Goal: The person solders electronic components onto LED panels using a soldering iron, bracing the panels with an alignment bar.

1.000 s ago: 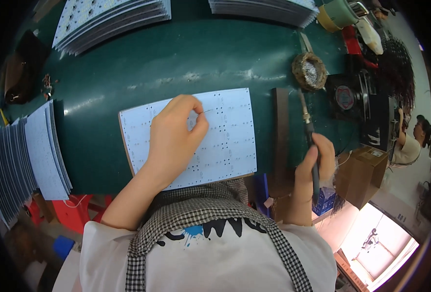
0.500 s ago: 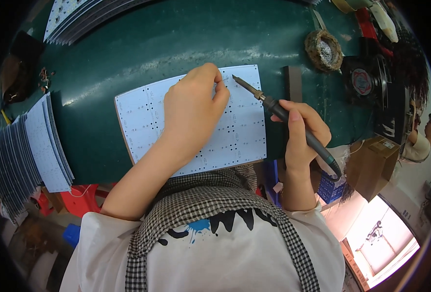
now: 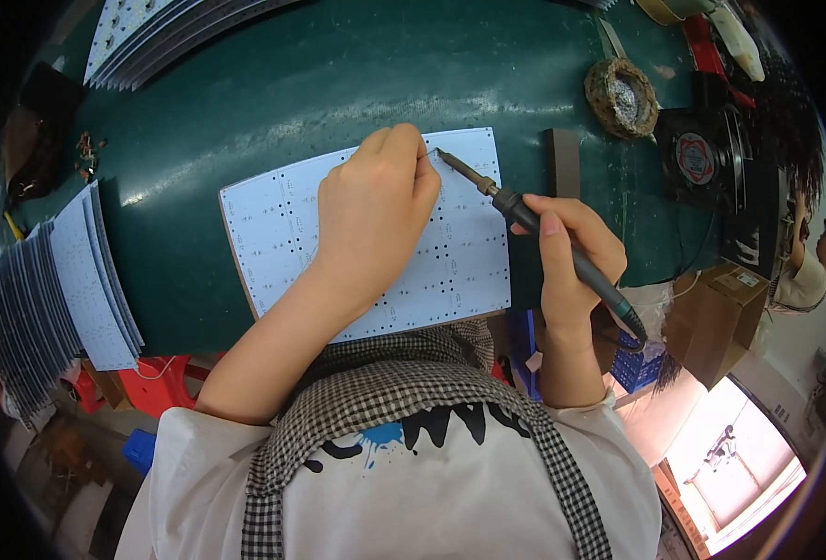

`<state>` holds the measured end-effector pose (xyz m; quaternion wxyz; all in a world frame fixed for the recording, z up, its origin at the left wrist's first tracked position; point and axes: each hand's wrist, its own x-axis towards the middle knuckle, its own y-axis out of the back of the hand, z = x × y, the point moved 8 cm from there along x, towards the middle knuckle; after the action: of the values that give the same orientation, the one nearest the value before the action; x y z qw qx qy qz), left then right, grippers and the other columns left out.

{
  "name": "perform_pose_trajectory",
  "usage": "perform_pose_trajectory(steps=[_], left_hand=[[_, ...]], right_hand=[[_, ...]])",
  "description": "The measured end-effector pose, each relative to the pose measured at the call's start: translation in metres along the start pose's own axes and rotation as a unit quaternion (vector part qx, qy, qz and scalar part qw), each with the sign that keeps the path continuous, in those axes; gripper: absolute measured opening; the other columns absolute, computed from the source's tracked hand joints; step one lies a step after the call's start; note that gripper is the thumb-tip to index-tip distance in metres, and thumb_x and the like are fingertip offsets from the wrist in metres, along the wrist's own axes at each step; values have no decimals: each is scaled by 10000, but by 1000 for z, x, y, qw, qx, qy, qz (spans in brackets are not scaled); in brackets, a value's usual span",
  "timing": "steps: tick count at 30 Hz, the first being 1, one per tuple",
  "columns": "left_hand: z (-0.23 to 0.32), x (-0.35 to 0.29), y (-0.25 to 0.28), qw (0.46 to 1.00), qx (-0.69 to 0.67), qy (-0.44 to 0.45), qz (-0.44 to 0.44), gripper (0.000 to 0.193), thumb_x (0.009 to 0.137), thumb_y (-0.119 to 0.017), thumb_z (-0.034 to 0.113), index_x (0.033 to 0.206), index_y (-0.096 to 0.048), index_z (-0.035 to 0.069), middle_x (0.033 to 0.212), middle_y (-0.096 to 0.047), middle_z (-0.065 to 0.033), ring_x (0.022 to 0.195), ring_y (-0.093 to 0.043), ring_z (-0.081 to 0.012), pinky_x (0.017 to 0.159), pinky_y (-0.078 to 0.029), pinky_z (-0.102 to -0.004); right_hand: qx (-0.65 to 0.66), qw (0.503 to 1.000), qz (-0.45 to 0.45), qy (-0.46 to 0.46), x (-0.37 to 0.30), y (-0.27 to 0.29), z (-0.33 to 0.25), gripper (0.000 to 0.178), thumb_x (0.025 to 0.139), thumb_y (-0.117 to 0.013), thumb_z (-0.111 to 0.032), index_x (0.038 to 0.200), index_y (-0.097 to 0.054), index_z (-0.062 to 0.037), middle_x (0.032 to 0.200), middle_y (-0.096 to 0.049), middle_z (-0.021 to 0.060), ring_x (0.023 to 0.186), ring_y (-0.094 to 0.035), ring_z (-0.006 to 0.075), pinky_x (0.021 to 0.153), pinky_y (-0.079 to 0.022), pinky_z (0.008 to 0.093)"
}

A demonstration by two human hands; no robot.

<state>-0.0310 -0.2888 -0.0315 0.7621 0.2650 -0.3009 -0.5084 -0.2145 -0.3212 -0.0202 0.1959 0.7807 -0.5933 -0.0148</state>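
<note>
A white circuit board panel (image 3: pixel 474 247) with rows of small dark holes lies on the green table in front of me. My right hand (image 3: pixel 576 252) grips a soldering iron (image 3: pixel 597 283) like a pen, its tip at the panel's upper right part. Over the panel's upper middle, my left hand (image 3: pixel 371 205) is closed in a pinch close beside the iron's tip. Whatever its fingertips hold, if anything, is hidden behind the hand.
Right of the panel lies a dark rectangular bar (image 3: pixel 562 163). Beyond it stand a round crusted pot (image 3: pixel 609 98) and a black reel (image 3: pixel 698 157). Stacked boards fill the left edge (image 3: pixel 91 280) and the far left (image 3: pixel 161 37). A cardboard box (image 3: pixel 716 322) sits at right.
My right hand has moved slightly left with the soldering iron, bringing its tip closer to my left fingers. My left hand has shifted slightly right.
</note>
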Motion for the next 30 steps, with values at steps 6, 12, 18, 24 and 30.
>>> perform_pose_trajectory(steps=[6, 12, 18, 24, 30], left_hand=[[-1, -2, 0, 1000, -5, -10, 4, 41, 790, -609, 50, 781, -589, 16, 786, -617, -95, 613, -609, -290, 535, -486, -387], [-5, -5, 1, 999, -29, 3, -34, 54, 803, -632, 70, 815, -620, 19, 882, -627, -85, 657, -623, -271, 579, -496, -366], [3, -24, 3, 990, -78, 66, -93, 96, 781, -621, 23, 846, -551, 15, 862, -600, -98, 643, -604, -270, 565, -488, -360], [4, -28, 1, 996, -68, 22, -47, 92, 774, -605, 1, 845, -547, 3, 874, -596, -108, 654, -605, -285, 556, -497, -353], [6, -30, 0, 999, -40, -4, -23, 57, 784, -624, 25, 839, -617, 8, 931, -604, -91, 632, -613, -277, 556, -507, -346]], right_hand=[[2, 1000, -9, 7, -2, 1, -1, 127, 809, -607, -12, 899, -683, 34, 751, -656, 106, 640, -610, 145, 578, -454, 239], [4, 1000, 5, 15, -8, 6, -4, 128, 798, -598, -6, 886, -678, 40, 754, -657, 116, 632, -610, 161, 579, -457, 245], [-5, 999, -13, 53, -16, 14, -13, 124, 789, -606, -38, 855, -665, 49, 737, -654, 134, 625, -619, 191, 571, -475, 264], [-27, 997, -40, 63, -17, 9, -19, 126, 779, -602, -23, 861, -662, 50, 733, -650, 146, 610, -621, 206, 555, -476, 265], [-22, 997, -34, 59, -20, 8, -17, 127, 773, -603, -18, 864, -662, 51, 735, -648, 147, 617, -624, 211, 568, -484, 275]])
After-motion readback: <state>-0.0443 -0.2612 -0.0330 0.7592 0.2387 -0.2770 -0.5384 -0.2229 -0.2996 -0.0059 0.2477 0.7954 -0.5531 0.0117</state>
